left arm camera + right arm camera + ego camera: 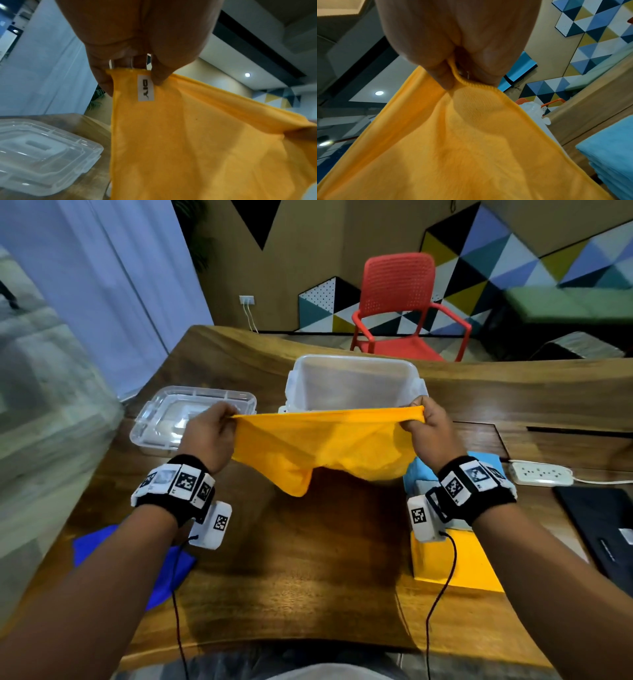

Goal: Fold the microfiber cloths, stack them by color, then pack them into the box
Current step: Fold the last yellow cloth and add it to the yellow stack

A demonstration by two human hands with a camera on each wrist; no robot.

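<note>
Above the middle of the wooden table (308,559), in front of the open clear box (352,381), an orange microfiber cloth (318,446) is held up in the air by its two upper corners. The left corner is pinched between thumb and curled fingers of the left hand (209,433), close to a white label (146,88) sewn at the hem; the right corner is pinched in the same way by the right hand (428,426), with the stitched edge bunched inside the grip. The top edge is drawn nearly taut between the hands, while the rest hangs slack and creased, clear of the tabletop. The cloth is judged to be light, soft and limp, with no stiffness of its own, so it is best taken at the corners or along the hem, where the seam gives a firmer purchase; a hold in the middle would only gather it. One cloth is in hand. One folded orange pile (455,559) and one light blue pile (611,155) are seen at the right, and the number of cloths in each cannot be counted with certainty. One dark blue cloth (137,556) lies unfolded at the left. One box and one lid (191,419) are present, the lid set beside the box.
</note>
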